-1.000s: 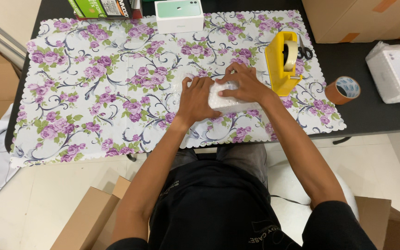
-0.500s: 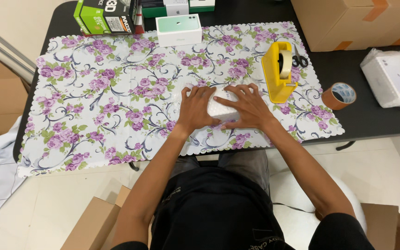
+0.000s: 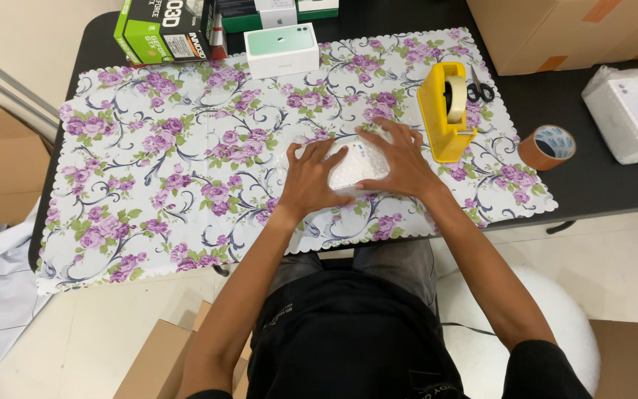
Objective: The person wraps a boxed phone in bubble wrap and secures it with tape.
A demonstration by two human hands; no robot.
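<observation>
A small white bubble-wrapped parcel (image 3: 354, 164) lies on the floral table mat (image 3: 171, 170), near the table's front edge. My left hand (image 3: 309, 177) presses on its left side with fingers spread. My right hand (image 3: 400, 164) covers its right side, fingers spread over the wrap. Both hands hold the parcel down flat on the mat. A yellow tape dispenser (image 3: 446, 111) stands just right of my right hand.
A white phone box (image 3: 282, 49) and a green-and-black carton (image 3: 162, 29) sit at the back. Scissors (image 3: 479, 86), a brown tape roll (image 3: 548, 146) and a white padded packet (image 3: 633, 111) lie to the right. Cardboard boxes (image 3: 555, 29) stand at the back right.
The view has shifted so the table sits lower in frame. My hands stay on the parcel, fingers spreading slightly wider over the wrap.
</observation>
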